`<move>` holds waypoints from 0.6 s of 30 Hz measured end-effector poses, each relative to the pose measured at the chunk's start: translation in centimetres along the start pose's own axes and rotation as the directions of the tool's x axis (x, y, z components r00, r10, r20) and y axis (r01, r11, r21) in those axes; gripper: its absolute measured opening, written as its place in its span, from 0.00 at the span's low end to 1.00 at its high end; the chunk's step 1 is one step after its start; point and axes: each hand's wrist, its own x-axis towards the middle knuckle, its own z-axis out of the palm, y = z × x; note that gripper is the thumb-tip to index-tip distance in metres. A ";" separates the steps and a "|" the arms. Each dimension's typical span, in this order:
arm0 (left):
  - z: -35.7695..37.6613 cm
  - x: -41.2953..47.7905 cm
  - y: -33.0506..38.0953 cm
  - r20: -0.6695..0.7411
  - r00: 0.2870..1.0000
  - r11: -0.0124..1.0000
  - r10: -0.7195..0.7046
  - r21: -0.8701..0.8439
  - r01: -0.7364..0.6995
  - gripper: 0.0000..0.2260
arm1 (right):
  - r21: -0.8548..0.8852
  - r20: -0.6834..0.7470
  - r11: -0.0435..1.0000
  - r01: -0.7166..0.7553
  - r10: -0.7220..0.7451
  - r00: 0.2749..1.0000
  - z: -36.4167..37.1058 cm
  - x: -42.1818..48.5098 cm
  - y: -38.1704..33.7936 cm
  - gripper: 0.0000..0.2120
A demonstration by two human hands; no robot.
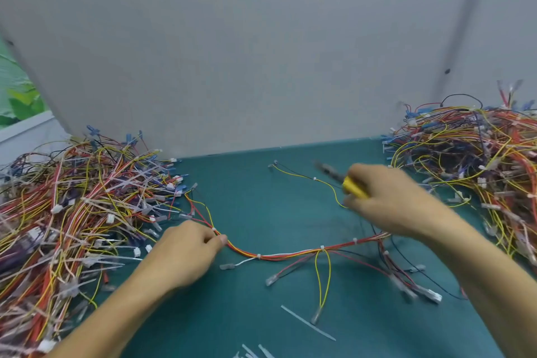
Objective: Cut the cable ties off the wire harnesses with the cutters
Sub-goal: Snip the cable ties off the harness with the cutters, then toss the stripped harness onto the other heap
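Note:
One wire harness (290,254) of red, yellow and white wires lies stretched across the green mat, bound by small white cable ties (322,247). My left hand (186,250) pinches its left end at a tie, near the left pile. My right hand (383,197) grips the yellow-handled cutters (353,187) above the mat, their dark jaws pointing up-left; the hand is motion-blurred. The harness's right end with white connectors (433,296) spreads below my right forearm.
Big tangled piles of harnesses sit at the left (72,212) and right (479,166). Cut tie strips (308,322) lie on the mat (261,200) near the front edge. A grey partition (261,52) stands close behind.

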 end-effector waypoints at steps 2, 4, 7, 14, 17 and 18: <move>0.4 1.4 0.2 -0.003 0.998 0.997 -0.066 0.039 0.066 0.21 | -0.075 -0.100 0.986 -0.147 0.139 0.985 -1.7 0.1 1.3 0.07; 0.9 2.5 0.7 -0.022 0.993 0.990 -0.113 0.085 0.114 0.22 | -0.196 -0.076 0.946 -0.260 0.249 0.965 -2.3 -0.1 2.1 0.08; 1.9 3.5 1.6 -0.112 0.976 0.965 -0.185 0.170 0.202 0.25 | -0.351 0.064 0.871 -0.344 0.389 0.919 -0.9 -0.5 2.6 0.12; 2.8 3.8 3.0 -0.167 0.946 0.936 -0.277 0.175 0.305 0.10 | -0.378 0.186 0.848 -0.372 0.463 0.867 1.8 -0.4 3.3 0.09; 2.9 3.5 3.1 -0.160 0.950 0.949 -0.268 0.125 0.288 0.09 | -0.252 0.116 0.878 -0.406 0.444 0.888 3.0 0.1 3.3 0.09; 2.9 3.4 3.2 -0.166 0.953 0.960 -0.254 0.076 0.269 0.08 | -0.185 0.079 0.892 -0.412 0.431 0.899 3.3 0.3 3.3 0.08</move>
